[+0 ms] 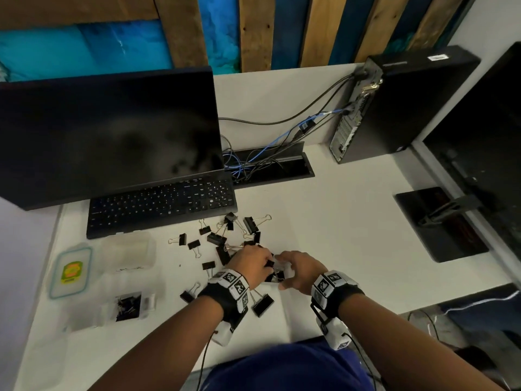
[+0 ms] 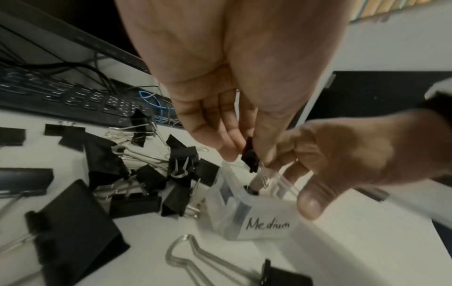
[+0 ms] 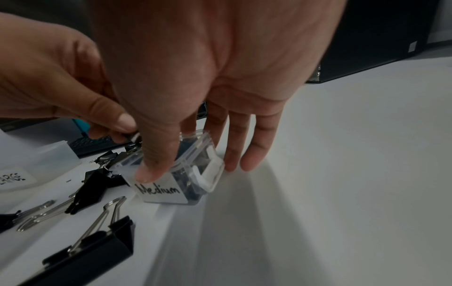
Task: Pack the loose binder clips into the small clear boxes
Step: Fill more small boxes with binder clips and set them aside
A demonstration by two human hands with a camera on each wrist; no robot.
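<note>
Binder clip [image 2: 250,154] pinched by left hand [image 2: 220,81] over the "Medium" box [image 2: 247,214].
Right hand [image 3: 208,77] grips the box; its wire handles could snag the rim and tip it.

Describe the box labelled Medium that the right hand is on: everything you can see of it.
The Medium box is small, of clear plastic, with a white handwritten label on its near side. Its hinged lid stands open. It sits upright on the white desk, at the edge of the clip pile. Dark clips show inside. The right hand holds it, thumb on the labelled side. The left hand pinches a black clip just above the opening.
</note>
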